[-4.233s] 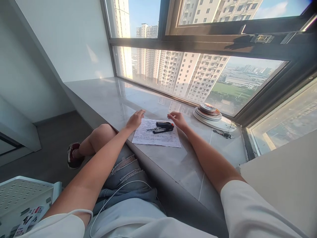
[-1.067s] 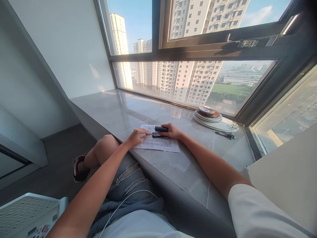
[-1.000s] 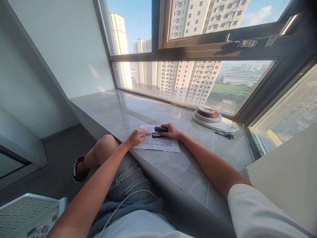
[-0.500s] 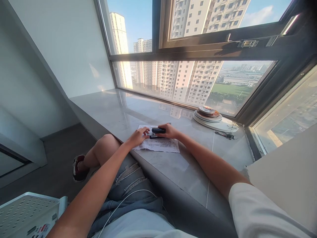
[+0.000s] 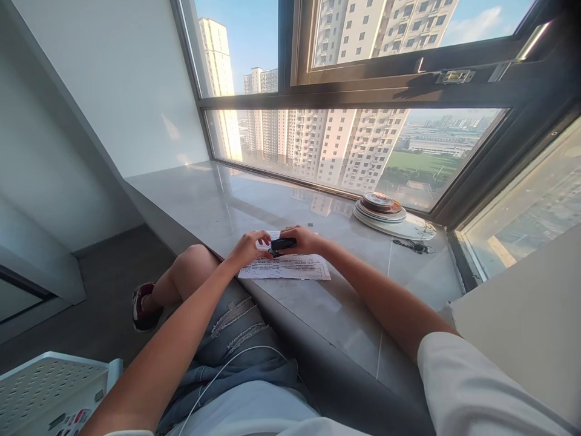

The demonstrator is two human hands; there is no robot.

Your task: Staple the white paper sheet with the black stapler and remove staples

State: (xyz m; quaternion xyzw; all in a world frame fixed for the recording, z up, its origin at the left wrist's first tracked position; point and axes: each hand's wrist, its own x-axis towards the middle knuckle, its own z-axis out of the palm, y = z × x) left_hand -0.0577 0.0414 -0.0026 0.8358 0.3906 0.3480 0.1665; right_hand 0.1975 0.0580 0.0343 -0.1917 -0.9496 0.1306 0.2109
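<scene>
My right hand (image 5: 303, 238) is closed around the rear of a black stapler (image 5: 284, 243), holding it just above the printed paper. My left hand (image 5: 251, 247) curls at the stapler's front end, fingers bent above and thumb low against its lower part. Its exact contact is partly hidden. Under both hands lies a creased white sheet of printed paper (image 5: 295, 268), near the front edge of the grey tiled window ledge (image 5: 336, 315). Between the stapler's upper and lower parts a gap shows at the front.
A small grey piece (image 5: 310, 224) lies behind the right hand. Stacked plates or lids (image 5: 380, 212) stand by the window, with a dark keyring-like bundle (image 5: 413, 246) in front. At lower left is a white perforated cart (image 5: 49, 381). A white cable (image 5: 231, 362) crosses my lap.
The stapler has shifted slightly left and its wide gap has narrowed. My left hand has moved left and a little closer around its front. The paper has slid slightly left.
</scene>
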